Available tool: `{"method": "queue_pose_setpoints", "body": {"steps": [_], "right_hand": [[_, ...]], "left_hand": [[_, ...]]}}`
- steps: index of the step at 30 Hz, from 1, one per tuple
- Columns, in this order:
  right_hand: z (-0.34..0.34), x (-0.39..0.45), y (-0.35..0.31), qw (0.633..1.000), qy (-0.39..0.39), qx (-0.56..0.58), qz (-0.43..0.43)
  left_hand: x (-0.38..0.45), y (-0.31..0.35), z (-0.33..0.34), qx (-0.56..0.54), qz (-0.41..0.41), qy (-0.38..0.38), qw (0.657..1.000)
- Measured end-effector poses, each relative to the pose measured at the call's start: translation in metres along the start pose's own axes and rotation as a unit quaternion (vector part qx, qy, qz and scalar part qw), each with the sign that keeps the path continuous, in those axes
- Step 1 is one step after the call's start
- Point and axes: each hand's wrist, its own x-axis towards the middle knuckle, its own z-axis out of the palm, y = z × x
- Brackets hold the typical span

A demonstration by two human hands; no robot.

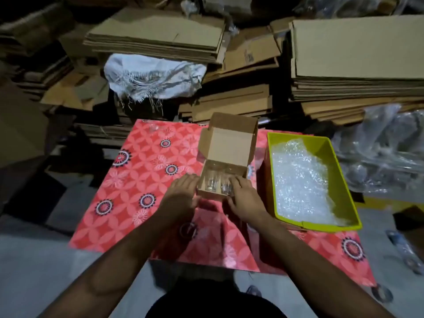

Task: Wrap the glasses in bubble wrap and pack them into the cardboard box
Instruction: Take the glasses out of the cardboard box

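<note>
A small cardboard box [207, 194] stands open on the red patterned table, its lid [229, 143] tipped up and back. Inside are clear glasses: one [211, 180] at the front left, another [226, 187] at the front right, unwrapped as far as I can see. My left hand [183, 191] rests against the box's left front corner with fingers fairly straight. My right hand [243, 196] lies over the box's right front corner, fingers touching the rim beside the right glass. A yellow-green bin [339, 180] to the right holds bubble wrap [300, 180].
The red floral tablecloth [137, 180] covers the table, with bare cloth left of the box. Stacks of flattened cardboard [355, 53] rise behind the table, with a white woven sack [151, 76] draped over one. Crumpled clear plastic [390, 145] lies at the far right.
</note>
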Motion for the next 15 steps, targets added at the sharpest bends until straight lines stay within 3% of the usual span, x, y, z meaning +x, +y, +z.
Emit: {"method": "queue_pose_setpoints", "body": {"steps": [4, 8, 15], "right_hand": [[0.021, -0.013, -0.005, 0.999, -0.036, -0.022, 0.032], [0.033, -0.016, -0.003, 0.999, -0.007, -0.022, 0.028], [0.036, -0.023, 0.01, 0.999, -0.009, -0.013, 0.045]], "left_hand": [[0.002, 0.002, 0.003, -0.033, 0.003, -0.038, 0.999], [0.004, -0.004, 0.007, -0.032, 0.039, -0.091, 0.995], [-0.019, 0.009, 0.021, -0.085, 0.015, -0.093, 0.992]]}}
